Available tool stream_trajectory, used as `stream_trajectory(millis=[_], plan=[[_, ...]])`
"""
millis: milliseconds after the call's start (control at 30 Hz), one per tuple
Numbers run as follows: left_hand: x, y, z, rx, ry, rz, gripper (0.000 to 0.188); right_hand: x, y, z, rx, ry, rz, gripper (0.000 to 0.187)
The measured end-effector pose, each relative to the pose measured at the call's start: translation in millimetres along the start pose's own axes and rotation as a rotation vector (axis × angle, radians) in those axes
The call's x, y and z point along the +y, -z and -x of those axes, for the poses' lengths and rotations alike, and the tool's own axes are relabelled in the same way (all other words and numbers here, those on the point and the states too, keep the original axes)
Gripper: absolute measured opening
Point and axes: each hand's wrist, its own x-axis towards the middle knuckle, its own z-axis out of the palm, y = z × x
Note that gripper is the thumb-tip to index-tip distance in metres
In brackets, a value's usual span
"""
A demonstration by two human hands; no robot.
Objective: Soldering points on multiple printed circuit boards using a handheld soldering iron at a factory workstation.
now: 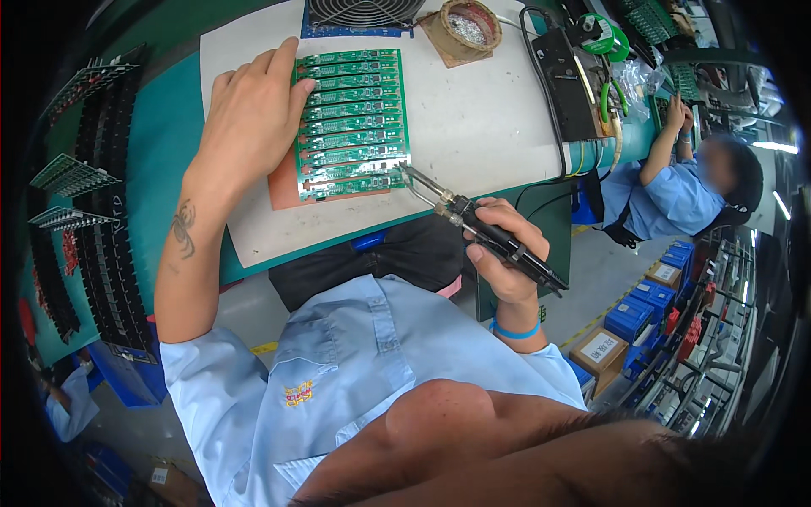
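A green circuit board panel (351, 127), made up of several narrow strips with small parts on them, lies on a brown backing sheet (287, 182) on the white-covered bench. My left hand (258, 114) rests along the panel's left edge, index finger stretched to its upper corner and thumb lying over the strips. What the other fingertips touch is hidden. A black soldering iron (494, 237) is gripped in my right hand (511, 249). Its two thin metal ends point up and left, at or very near the panel's lower right corner; contact cannot be made out.
Beyond the panel are a black fan guard (363, 12) and a round tub (466, 27) of silvery bits. A black box (562, 84), a green solder spool (604, 38) and green-handled pliers (612, 100) stand right. Board racks (106, 186) line the left. A co-worker (688, 190) sits at right.
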Motion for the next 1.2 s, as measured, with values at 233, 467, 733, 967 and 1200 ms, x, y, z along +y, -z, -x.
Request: stream_trajectory(millis=[233, 467, 733, 967, 1200], plan=[[6, 1, -6, -0.002, 0.000, 0.149, 0.045, -1, -2, -7, 0.025, 0.027, -0.043, 0.046], [4, -24, -8, 0.158, -0.133, 0.203, 0.047, 33, -5, -70, 0.421, -0.055, 0.054, 0.053], [-2, -29, -13, 0.192, -0.145, 0.182, 0.046, 50, -5, -58, 0.422, -0.089, -0.017, 0.061], [-10, -33, -19, 0.282, -0.138, 0.165, 0.040, -16, -6, -5, 0.073, -0.017, -0.007, 0.048], [-7, -37, -20, 0.307, -0.190, 0.189, 0.038, -19, -9, 10, -0.030, -0.080, 0.011, 0.048]])
